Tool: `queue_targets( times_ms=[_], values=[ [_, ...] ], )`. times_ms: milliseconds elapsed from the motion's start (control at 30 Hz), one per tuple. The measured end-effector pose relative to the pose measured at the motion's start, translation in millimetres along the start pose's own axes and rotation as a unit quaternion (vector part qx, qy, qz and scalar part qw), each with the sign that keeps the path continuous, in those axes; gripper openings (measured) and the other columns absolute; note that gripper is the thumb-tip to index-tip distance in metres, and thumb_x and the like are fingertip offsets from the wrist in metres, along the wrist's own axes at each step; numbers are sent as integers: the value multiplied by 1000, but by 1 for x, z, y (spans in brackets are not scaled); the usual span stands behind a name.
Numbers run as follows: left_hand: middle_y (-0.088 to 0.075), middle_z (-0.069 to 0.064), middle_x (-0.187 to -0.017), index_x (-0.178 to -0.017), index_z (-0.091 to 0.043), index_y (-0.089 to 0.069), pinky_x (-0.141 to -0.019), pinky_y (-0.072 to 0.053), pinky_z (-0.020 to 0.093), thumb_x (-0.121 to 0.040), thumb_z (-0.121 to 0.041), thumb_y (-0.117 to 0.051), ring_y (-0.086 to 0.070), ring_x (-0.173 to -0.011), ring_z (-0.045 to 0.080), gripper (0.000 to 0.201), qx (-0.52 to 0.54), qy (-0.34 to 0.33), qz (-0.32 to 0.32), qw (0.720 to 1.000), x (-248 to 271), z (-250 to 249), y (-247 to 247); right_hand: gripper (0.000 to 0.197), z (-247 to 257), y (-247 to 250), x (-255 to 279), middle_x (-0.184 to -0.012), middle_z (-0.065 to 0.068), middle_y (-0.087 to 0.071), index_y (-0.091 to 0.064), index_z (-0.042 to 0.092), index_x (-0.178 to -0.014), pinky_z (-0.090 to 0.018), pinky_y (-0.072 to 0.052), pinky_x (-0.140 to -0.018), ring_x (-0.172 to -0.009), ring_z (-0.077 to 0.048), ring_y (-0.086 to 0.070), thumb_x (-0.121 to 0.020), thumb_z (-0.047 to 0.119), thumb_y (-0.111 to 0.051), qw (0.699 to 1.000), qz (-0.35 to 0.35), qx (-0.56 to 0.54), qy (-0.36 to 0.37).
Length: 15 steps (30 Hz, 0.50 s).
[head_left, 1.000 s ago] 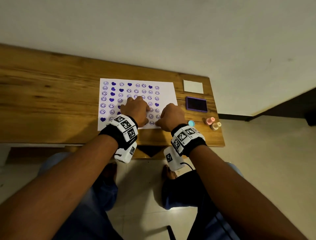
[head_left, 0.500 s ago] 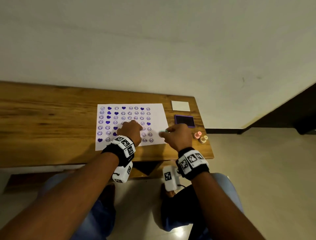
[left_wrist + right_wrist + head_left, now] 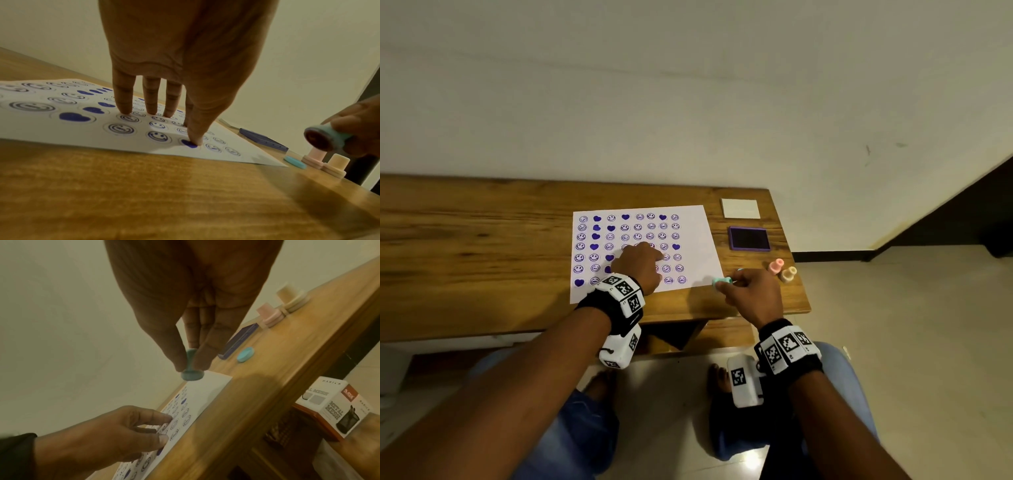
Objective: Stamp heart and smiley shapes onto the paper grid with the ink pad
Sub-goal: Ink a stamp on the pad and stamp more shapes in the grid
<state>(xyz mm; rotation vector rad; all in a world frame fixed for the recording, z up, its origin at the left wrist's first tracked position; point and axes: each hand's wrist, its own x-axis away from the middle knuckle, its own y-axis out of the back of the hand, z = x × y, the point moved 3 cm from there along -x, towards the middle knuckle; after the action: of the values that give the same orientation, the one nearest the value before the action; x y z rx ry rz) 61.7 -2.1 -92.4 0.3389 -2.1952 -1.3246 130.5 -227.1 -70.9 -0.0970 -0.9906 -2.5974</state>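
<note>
Dim, warm indoor lighting. Wide-angle distortion bends the wooden tabletop (image 3: pixel 482 233) edges. Glare spots the glossy floor tile (image 3: pixel 751 460). Wrist views are soft, with motion blur and soft hand shadows.

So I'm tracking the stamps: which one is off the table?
The teal stamp, pinched in the right hand; the pink stamp and beige stamp stand on the table.
</note>
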Motion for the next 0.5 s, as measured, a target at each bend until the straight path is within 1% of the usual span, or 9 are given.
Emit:
queue_targets(
  times_ms=[33, 100, 133, 167, 233, 300, 400, 467, 500],
  values=[
    [-48, -4, -138, -129, -32, -55, -102, -41, 44, -83, -29, -69, -41, -129, 26, 49, -3, -3, -3, 1000, 0, 1, -1, 22, 1, 3, -1, -71, 4, -74, -77, 17, -90, -41, -63, -72, -63, -12, -72, -78, 34, -84, 1000, 1, -3, -4],
    [-44, -4, -142, -130, -32, -54, -103, -41, 43, -83, -32, -68, -39, -132, 25, 50, -6, -10, -7, 1000, -1, 4, -2, 28, 2, 9, -4, -74, 4, -74, -76, 13, -99, -31, -61, -70, -63, -8, -71, -81, 34, -82, 1000, -3, -3, -5],
    [-42, -4, -145, -131, -32, -53, -104, -40, 43, -83, -32, -68, -37, -133, 25, 50, -7, -15, -7, 1000, -1, 5, -2, 30, 2, 14, -5, -74, 5, -73, -76, 13, -101, -27, -59, -68, -64, -7, -70, -82, 35, -81, 1000, -12, 1, -3],
    [-40, -5, -147, -132, -32, -53, -106, -38, 44, -84, -33, -67, -36, -135, 24, 50, -8, -20, -5, 1000, -2, 6, -3, 30, 3, 20, -7, -74, 5, -73, -76, 13, -101, -26, -58, -68, -64, -6, -70, -82, 36, -81, 1000, -22, 4, 1],
    [-39, -4, -149, -132, -30, -53, -108, -35, 45, -85, -33, -64, -34, -137, 24, 48, 1, -27, -5, 1000, -1, 7, -3, 31, 0, 31, -11, -76, 5, -74, -76, 15, -101, -30, -60, -71, -64, -5, -70, -81, 38, -81, 999, -40, -4, 0],
    [-40, -3, -148, -130, -26, -56, -108, -35, 46, -87, -33, -63, -33, -137, 24, 45, 8, -30, -25, 999, -1, 7, -1, 32, -3, 41, -14, -79, 4, -75, -76, 14, -103, -34, -62, -75, -65, -6, -71, -80, 36, -82, 999, -48, -17, -10],
    [-38, -3, -150, -131, -24, -56, -110, -33, 44, -88, -31, -61, -28, -139, 23, 44, 15, -43, -55, 997, 0, 0, 1, 32, -8, 52, -18, -80, 3, -75, -75, 13, -105, -35, -63, -76, -64, -6, -72, -81, 34, -82, 997, -66, -31, -17],
    [-44, -3, -145, -128, -24, -58, -106, -37, 42, -88, -30, -61, -34, -135, 25, 41, 14, -61, -72, 995, 1, -11, 1, 32, -13, 58, -20, -80, 2, -75, -75, 13, -105, -35, -62, -77, -64, -7, -71, -82, 34, -81, 996, -79, -38, -21],
    [-50, -2, -139, -125, -23, -61, -103, -40, 41, -87, -29, -62, -39, -130, 26, 38, 21, -75, -80, 994, 3, -19, 0, 32, -15, 60, -21, -80, 1, -75, -75, 13, -106, -35, -62, -77, -64, -7, -71, -82, 34, -81, 995, -86, -41, -26]
  ],
)
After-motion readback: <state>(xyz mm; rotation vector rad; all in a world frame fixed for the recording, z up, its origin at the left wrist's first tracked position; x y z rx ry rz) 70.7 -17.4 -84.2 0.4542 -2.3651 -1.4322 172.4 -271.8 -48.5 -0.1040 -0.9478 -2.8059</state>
